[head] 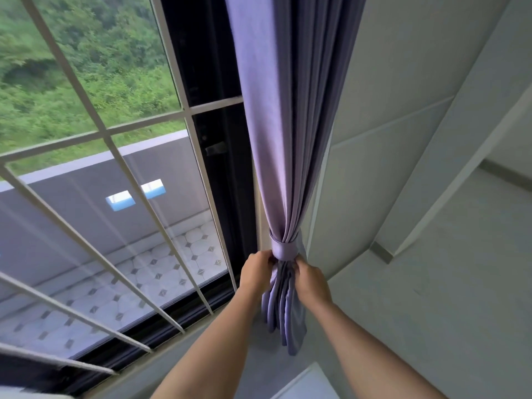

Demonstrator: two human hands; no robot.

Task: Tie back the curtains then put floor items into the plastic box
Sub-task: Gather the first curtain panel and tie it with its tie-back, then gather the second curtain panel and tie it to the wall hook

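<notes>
Both forearms outstretched, left hand (257, 270) and right hand (309, 276) fingers clamped on the tied curtain (283, 283).

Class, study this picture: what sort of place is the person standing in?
Probably a room in a home, beside a barred window: a purple curtain hangs gathered in a tie-back, with a tiled balcony outside.
</notes>
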